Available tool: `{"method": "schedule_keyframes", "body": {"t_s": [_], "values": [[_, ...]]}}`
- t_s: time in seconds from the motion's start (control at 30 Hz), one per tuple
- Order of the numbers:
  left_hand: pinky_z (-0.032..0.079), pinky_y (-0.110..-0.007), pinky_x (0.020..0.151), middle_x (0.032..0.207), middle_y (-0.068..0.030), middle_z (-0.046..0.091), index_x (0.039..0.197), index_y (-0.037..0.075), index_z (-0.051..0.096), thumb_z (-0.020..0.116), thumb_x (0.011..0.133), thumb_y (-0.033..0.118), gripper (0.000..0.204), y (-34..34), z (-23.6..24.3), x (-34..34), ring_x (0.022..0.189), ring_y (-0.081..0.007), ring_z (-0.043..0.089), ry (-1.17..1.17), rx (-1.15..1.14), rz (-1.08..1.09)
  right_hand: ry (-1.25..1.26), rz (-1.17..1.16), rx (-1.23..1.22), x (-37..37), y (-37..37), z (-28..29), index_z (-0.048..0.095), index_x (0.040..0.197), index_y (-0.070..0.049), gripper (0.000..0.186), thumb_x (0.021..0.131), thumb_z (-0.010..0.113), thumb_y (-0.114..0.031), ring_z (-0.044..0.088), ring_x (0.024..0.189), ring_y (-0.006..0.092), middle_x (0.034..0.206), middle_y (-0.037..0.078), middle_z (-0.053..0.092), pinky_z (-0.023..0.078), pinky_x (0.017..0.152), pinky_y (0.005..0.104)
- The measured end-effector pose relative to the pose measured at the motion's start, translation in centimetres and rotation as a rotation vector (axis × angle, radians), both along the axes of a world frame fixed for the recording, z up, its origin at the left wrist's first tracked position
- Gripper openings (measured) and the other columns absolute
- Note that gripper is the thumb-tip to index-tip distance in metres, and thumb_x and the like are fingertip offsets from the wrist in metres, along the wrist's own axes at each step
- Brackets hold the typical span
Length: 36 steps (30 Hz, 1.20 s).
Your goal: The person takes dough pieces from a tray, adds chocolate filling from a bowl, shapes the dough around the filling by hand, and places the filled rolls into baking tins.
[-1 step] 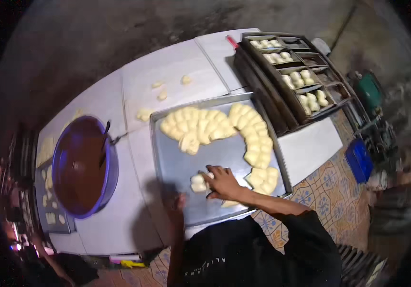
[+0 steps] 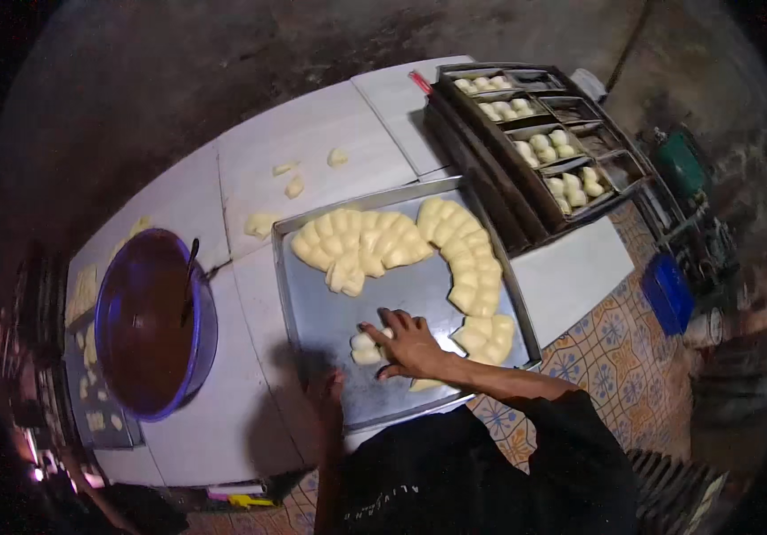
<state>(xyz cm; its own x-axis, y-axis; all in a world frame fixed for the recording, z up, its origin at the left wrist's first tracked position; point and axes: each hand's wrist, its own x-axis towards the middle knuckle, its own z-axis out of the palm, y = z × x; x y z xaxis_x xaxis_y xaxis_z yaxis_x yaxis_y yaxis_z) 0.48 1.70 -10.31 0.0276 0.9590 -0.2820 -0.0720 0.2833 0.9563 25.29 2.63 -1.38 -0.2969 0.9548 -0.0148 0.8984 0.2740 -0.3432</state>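
A large metal tray (image 2: 312, 308) lies in front of me, with pale dough balls set close together in curved rows (image 2: 361, 241) along its far and right sides. My right hand (image 2: 415, 348) reaches over the tray, fingers spread, thumb and forefinger on either side of a small cluster of dough balls (image 2: 367, 349). Part of that cluster lies hidden beneath the palm. At the tray's near left edge is my left hand (image 2: 332, 392), dark and in shadow; its fingers are too unclear to read.
A purple basin (image 2: 214, 339) with brown contents and a dark-handled utensil stands left. Loose dough scraps (image 2: 294, 185) lie beyond the tray. Dark baking tins (image 2: 526, 178), some holding dough balls, stand at the far right. Another tray (image 2: 120, 435) with dough pieces is partly behind the basin.
The whole view has shifted slightly. Both hands keep nearly the same places over and beside the tray.
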Motion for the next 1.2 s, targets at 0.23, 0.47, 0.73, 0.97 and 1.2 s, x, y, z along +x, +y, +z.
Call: {"method": "schedule_keyframes", "body": {"t_s": [0.23, 0.47, 0.73, 0.97, 1.2], "values": [[0.046, -0.033, 0.086, 0.102, -0.0123, 0.063, 0.103, -0.004, 0.061, 0.063, 0.085, 0.009, 0.022, 0.8, -3.9, -1.1, 0.096, -0.0211, 0.059, 0.224, 0.226, 0.067, 0.069, 0.264, 0.172, -2.4, 3.6, -5.4, 0.058, 0.119, -0.015, 0.044, 0.081, 0.065, -0.036, 0.050, 0.112, 0.0261, 0.124, 0.008, 0.051, 0.045, 0.086, 0.0395], [0.046, -0.037, 0.078, 0.092, -0.0130, 0.062, 0.095, -0.003, 0.062, 0.063, 0.086, 0.017, 0.022, 1.2, -5.5, -3.2, 0.087, -0.0231, 0.058, 0.437, 0.362, -0.183, 1.803, -0.271, -0.922, 2.5, 5.1, -2.7, 0.058, 0.109, -0.009, 0.041, 0.099, 0.042, -0.046, 0.062, 0.078, 0.0177, 0.093, 0.008, 0.063, 0.051, 0.063, 0.0329], [0.046, -0.037, 0.078, 0.092, -0.0132, 0.062, 0.096, -0.002, 0.062, 0.062, 0.087, 0.018, 0.022, 1.6, -0.4, -0.4, 0.087, -0.0236, 0.058, 0.597, 0.272, -0.157, 2.068, -0.506, -0.029, 23.8, -0.5, 14.8, 0.047, 0.120, -0.011, 0.031, 0.096, 0.046, -0.030, 0.063, 0.091, 0.0257, 0.103, 0.014, 0.061, 0.057, 0.068, 0.0446], [0.046, -0.038, 0.078, 0.092, -0.0134, 0.062, 0.097, -0.002, 0.062, 0.062, 0.088, 0.019, 0.023, 4.7, 2.3, 4.9, 0.087, -0.0240, 0.058, 0.691, 0.255, -0.153, 1.673, -1.203, 0.306, 45.8, 2.2, 19.2, 0.048, 0.098, -0.006, 0.031, 0.096, 0.046, -0.037, 0.056, 0.063, 0.0242, 0.075, 0.008, 0.052, 0.054, 0.059, 0.0451], [0.046, -0.038, 0.078, 0.092, -0.0136, 0.062, 0.098, -0.002, 0.063, 0.061, 0.088, 0.021, 0.024, 8.0, 3.9, 9.6, 0.086, -0.0244, 0.058, 0.765, 0.195, -0.141, 1.153, -1.133, 0.009, 64.0, 0.8, 13.1, 0.052, 0.089, -0.002, 0.037, 0.095, 0.042, -0.037, 0.056, 0.065, 0.0295, 0.075, 0.014, 0.055, 0.050, 0.059, 0.0509]]}}
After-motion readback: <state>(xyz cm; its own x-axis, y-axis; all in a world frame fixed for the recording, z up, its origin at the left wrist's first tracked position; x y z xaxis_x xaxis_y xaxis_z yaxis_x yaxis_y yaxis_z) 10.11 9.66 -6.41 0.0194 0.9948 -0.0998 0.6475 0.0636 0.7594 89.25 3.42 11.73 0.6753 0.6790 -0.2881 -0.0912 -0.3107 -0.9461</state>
